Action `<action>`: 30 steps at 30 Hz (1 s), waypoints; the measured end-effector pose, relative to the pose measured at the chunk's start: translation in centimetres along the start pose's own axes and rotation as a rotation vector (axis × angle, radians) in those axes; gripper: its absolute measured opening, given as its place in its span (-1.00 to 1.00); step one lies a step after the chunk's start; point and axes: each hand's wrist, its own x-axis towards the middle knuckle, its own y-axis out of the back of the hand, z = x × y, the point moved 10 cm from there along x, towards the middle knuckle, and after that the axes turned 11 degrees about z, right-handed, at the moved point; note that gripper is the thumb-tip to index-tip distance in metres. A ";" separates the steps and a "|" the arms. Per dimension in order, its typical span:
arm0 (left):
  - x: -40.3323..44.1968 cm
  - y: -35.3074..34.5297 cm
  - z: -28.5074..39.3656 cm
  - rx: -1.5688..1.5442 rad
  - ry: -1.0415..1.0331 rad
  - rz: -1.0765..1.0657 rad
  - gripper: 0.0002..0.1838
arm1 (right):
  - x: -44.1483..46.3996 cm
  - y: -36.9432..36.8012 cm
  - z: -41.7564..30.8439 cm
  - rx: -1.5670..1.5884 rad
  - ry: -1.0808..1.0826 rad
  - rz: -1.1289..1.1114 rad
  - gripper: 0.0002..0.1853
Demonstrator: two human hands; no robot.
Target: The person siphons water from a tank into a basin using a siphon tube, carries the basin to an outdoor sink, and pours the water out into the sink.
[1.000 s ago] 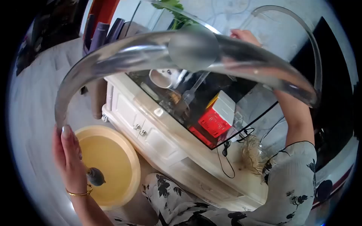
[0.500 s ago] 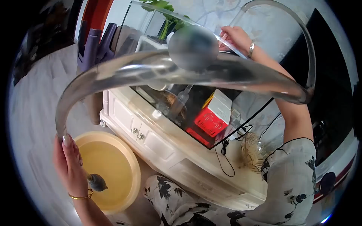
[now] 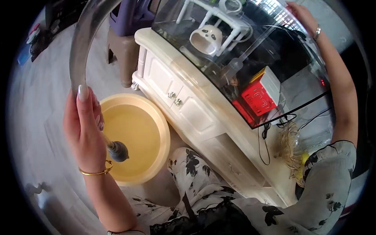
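My left hand (image 3: pixel 84 127) is closed round a thick clear hose (image 3: pixel 80 51) at the left, above a yellow basin (image 3: pixel 164 137) with yellowish liquid. A grey ribbed bulb (image 3: pixel 118 151) sticks out below that hand, over the basin. The hose rises out of view at the top. At the upper right, my right hand (image 3: pixel 303 17) is at the glass tank's (image 3: pixel 203 78) top edge, fingers curled; what they hold is hidden. Inside the tank, a clear tube with a wide end (image 3: pixel 233 66) slants down beside a white panda-faced pot (image 3: pixel 206 39) and white pipes (image 3: pixel 215 13).
The tank stands on a cream cabinet (image 3: pixel 196 117). A red and white box (image 3: pixel 260 96) shows at the tank's near right corner. Cables (image 3: pixel 266 131) and a bundle of straw-like strands (image 3: pixel 288 149) lie on the cabinet top. Purple and brown stools (image 3: pixel 125 51) stand behind the basin.
The view has shifted, so the tank and basin appear higher and further right. The hose no longer crosses the middle of the view. My right hand appears further right along the tank's top edge.
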 end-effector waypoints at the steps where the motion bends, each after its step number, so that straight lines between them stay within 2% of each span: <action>1: 0.0 0.1 0.1 -0.004 0.000 0.009 -0.74 | 1.4 3.1 3.3 -0.110 -0.209 0.309 -0.72; 4: 0.1 0.3 0.0 -0.009 -0.017 0.008 -0.73 | 1.6 2.6 2.8 -0.193 -0.140 0.226 -0.70; 7: 0.2 0.2 0.0 -0.026 -0.021 -0.006 -0.73 | 0.4 2.7 1.2 -0.258 -0.157 0.329 -0.70; 12: 0.2 0.2 -0.1 -0.004 -0.036 -0.018 -0.72 | 2.1 2.3 4.2 -0.076 -0.228 0.198 -0.70; 15: 0.3 0.1 -0.1 0.008 -0.048 -0.020 -0.72 | 0.2 2.2 1.6 -0.168 -0.276 0.320 -0.71; 21: 0.1 0.1 0.0 0.042 -0.061 -0.014 -0.71 | 0.8 2.9 1.2 -0.291 -0.140 0.338 -0.70; 24: 0.2 0.0 -0.2 0.037 -0.051 -0.017 -0.71 | 1.2 2.7 2.4 -0.153 -0.190 0.289 -0.70; 30: 0.1 0.0 -0.2 0.041 -0.054 -0.008 -0.71 | 0.0 2.1 0.8 -0.256 -0.236 0.314 -0.67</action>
